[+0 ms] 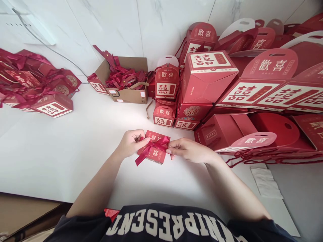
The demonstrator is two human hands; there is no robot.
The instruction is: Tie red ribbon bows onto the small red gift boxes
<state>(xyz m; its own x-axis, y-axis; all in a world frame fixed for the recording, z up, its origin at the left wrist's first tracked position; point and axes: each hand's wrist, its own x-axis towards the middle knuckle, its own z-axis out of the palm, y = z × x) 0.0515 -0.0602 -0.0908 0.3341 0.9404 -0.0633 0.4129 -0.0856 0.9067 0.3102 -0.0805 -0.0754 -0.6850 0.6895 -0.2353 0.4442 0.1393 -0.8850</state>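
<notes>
Tabletop [85, 151], white. One small red box [154, 155], lying flat at centre, dark-red ribbon bow [159, 144] across its upper face. Left grip [131, 143], bare hand: thumb and fingers pinching the bow's left side. Right grip [184, 148], bare hand: pinching its right side. Beyond: one open cardboard carton [131, 96], filled with dark-red ribbons [116, 77]. Right: stacked red gift boxes [209, 80], several corded. Far left: beribboned red box cluster [54, 105]. Behind: pale marbled wall [113, 27].

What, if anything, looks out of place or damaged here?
One large red box at right lies tipped, its labelled panel facing up, unlike the upright boxes beside it. Lower down, an open box also seems on its side. The ribboned box looks undamaged.
</notes>
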